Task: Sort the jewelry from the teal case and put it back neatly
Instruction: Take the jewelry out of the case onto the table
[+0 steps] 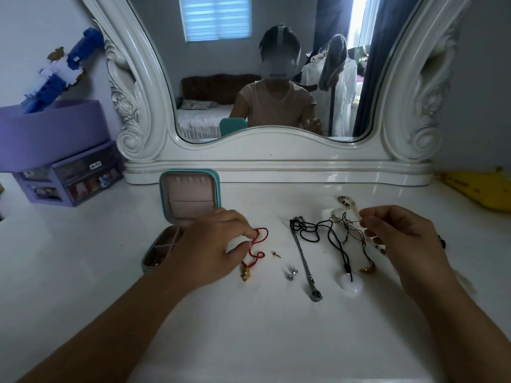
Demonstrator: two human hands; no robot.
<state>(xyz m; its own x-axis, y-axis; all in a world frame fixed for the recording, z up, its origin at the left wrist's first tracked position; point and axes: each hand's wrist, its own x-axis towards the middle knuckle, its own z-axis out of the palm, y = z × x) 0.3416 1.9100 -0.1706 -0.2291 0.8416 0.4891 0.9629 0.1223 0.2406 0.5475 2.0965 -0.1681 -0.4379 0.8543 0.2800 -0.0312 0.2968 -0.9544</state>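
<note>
The teal case (190, 194) stands open at the left, its pink lid upright and its divided tray partly hidden by my left hand (213, 244). My left hand pinches the red cord (261, 236) of a necklace with a gold pendant (245, 274). My right hand (403, 239) pinches a thin black cord (351, 225) beside a beaded bracelet (344, 203). Between the hands lie a silver chain (304, 261), a pair of silver studs (292, 273), a tiny red stud (275, 254), and a black cord with a white round pendant (351, 284).
A white vanity mirror (271, 150) stands at the back of the white table (249, 327). A purple drawer organiser (72, 178) sits at the far left. Something yellow (481, 189) lies at the far right edge.
</note>
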